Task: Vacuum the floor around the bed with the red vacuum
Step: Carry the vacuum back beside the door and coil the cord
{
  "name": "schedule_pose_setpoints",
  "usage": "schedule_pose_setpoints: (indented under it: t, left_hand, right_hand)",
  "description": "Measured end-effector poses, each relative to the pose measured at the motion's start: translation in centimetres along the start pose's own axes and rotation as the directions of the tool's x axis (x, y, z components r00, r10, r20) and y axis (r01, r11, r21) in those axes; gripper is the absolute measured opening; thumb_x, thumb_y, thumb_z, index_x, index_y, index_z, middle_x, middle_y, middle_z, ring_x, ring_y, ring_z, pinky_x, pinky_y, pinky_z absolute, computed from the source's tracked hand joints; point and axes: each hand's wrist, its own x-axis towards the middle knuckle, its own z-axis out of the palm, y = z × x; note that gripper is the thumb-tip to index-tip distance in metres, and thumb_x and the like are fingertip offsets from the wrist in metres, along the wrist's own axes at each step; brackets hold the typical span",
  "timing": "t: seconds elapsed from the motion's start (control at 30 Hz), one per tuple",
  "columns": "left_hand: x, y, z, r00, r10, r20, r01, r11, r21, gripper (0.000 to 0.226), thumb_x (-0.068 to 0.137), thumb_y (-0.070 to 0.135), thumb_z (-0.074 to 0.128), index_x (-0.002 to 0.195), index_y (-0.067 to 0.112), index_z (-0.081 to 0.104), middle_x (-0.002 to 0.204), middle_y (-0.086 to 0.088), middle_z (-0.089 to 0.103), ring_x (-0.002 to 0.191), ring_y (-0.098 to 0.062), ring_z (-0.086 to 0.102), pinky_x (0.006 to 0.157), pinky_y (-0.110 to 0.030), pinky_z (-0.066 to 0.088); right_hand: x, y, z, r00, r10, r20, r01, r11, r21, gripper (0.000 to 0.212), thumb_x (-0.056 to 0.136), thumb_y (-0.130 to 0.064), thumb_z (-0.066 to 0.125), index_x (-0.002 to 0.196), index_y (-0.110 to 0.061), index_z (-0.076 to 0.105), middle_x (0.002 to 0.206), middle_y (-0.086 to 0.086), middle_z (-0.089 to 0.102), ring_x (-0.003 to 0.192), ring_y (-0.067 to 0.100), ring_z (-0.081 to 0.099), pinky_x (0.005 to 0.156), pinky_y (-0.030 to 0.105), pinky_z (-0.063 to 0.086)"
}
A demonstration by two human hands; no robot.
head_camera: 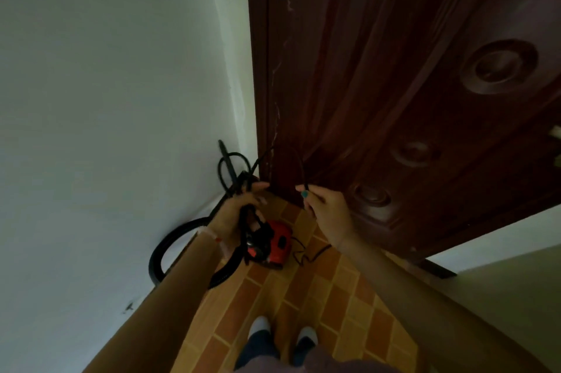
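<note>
The red vacuum (277,245) sits on the tiled floor in the corner between the white wall and the dark wooden door. My left hand (236,208) grips a bundle of black power cord (247,220) coiled in several loops above the vacuum. My right hand (324,208) pinches a strand of the same cord that arches up from the bundle against the door. The thick black vacuum hose (170,242) curves along the wall at the left. A loose length of cord lies on the floor right of the vacuum.
A white wall (106,99) fills the left. The dark carved door (409,99) stands at the right, with a lighter floor (501,281) beyond it. My two feet (282,333) stand on orange and yellow brick-pattern tiles (318,296).
</note>
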Motion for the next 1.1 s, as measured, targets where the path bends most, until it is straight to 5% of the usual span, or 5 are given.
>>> schedule_pose_setpoints:
  t: [0.27, 0.4, 0.7, 0.9, 1.1]
  left_hand:
    - [-2.1, -1.8, 3.5, 0.972, 0.028, 0.232, -0.089, 0.962, 0.257, 0.016, 0.074, 0.022, 0.074, 0.088, 0.014, 0.073, 0.101, -0.021, 0.059, 0.095, -0.036, 0.053, 0.095, -0.057, 0.041]
    - [-1.9, -2.0, 3.7, 0.965, 0.061, 0.253, -0.145, 0.934, 0.328, 0.015, 0.086, 0.005, 0.065, 0.085, 0.018, 0.072, 0.083, -0.004, 0.067, 0.08, -0.021, 0.062, 0.079, -0.04, 0.049]
    - [-1.4, -1.7, 4.4, 0.972, 0.219, 0.086, -0.235, 0.911, 0.338, 0.018, 0.089, 0.005, 0.059, 0.081, 0.018, 0.069, 0.074, 0.008, 0.072, 0.077, -0.016, 0.065, 0.079, -0.036, 0.053]
    - [-1.1, 1.1, 3.6, 0.981, 0.169, -0.091, -0.174, 0.984, -0.049, 0.026, 0.095, 0.009, 0.049, 0.071, 0.004, 0.058, 0.054, -0.005, 0.061, 0.057, -0.013, 0.066, 0.062, -0.024, 0.055]
    - [-1.9, 3.4, 3.2, 0.985, 0.172, -0.029, -0.172, 0.933, -0.317, 0.035, 0.098, 0.012, 0.04, 0.066, 0.009, 0.055, 0.037, 0.005, 0.039, 0.037, -0.007, 0.043, 0.097, -0.029, 0.046]
  right_hand:
    - [-0.3, -2.2, 1.5, 0.992, -0.054, 0.116, 0.086, 0.954, -0.289, 0.027, 0.097, -0.014, 0.047, 0.106, -0.002, 0.069, 0.091, 0.011, 0.059, 0.087, 0.024, 0.06, 0.078, 0.036, 0.05]
    - [-0.5, -2.1, 0.9, 1.0, 0.001, 0.013, 0.001, 0.988, -0.153, 0.022, 0.086, -0.019, 0.067, 0.103, -0.006, 0.073, 0.08, -0.005, 0.067, 0.07, 0.0, 0.058, 0.06, 0.006, 0.043]
    - [-0.3, -1.6, -0.8, 0.992, 0.104, 0.067, -0.111, 0.988, 0.107, 0.019, 0.096, -0.008, 0.05, 0.094, -0.013, 0.068, 0.08, 0.003, 0.07, 0.063, 0.007, 0.068, 0.062, 0.019, 0.056]
    - [1.1, 3.7, -1.1, 0.954, 0.264, 0.143, -0.258, 0.964, -0.058, 0.025, 0.087, 0.0, 0.055, 0.106, -0.014, 0.064, 0.104, 0.01, 0.067, 0.094, 0.018, 0.061, 0.079, 0.029, 0.047]
    - [-0.4, 6.8, 2.3, 0.769, 0.251, 0.588, -0.173, 0.967, -0.186, 0.062, 0.089, -0.01, 0.062, 0.144, -0.022, 0.036, 0.142, -0.008, 0.04, 0.133, 0.01, 0.035, 0.111, 0.039, 0.035]
